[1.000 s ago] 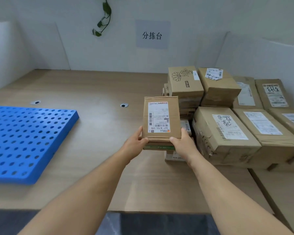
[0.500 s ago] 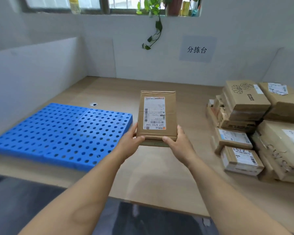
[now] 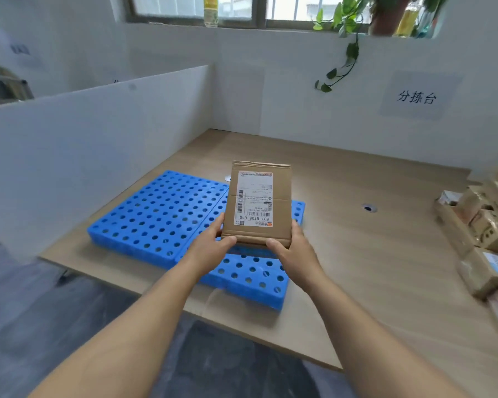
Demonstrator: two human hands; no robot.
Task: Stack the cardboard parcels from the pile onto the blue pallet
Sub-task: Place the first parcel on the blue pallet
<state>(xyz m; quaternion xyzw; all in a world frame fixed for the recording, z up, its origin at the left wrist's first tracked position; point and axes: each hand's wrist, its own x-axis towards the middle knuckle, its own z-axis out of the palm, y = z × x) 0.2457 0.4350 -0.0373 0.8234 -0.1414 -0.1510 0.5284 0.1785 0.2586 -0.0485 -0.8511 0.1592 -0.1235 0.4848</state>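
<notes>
A small flat cardboard parcel (image 3: 282, 205) with a white shipping label is held in the air above the right part of the blue perforated pallet (image 3: 161, 216). My left hand (image 3: 210, 248) grips its near left corner and my right hand (image 3: 293, 254) grips its near right corner, thumbs on top. The pallet lies on the wooden table (image 3: 357, 254) with nothing on its visible surface. The pile of cardboard parcels (image 3: 483, 239) sits at the table's right edge, partly cut off by the frame.
A white partition (image 3: 98, 145) stands along the pallet's left side and a white wall behind the table. A round cable hole (image 3: 368, 208) lies between pallet and pile. The table's front edge runs close below the pallet, with grey floor beneath.
The view has swung left from the pile. Both hands have carried the parcel from beside the pile to above the blue pallet, keeping the same hold.
</notes>
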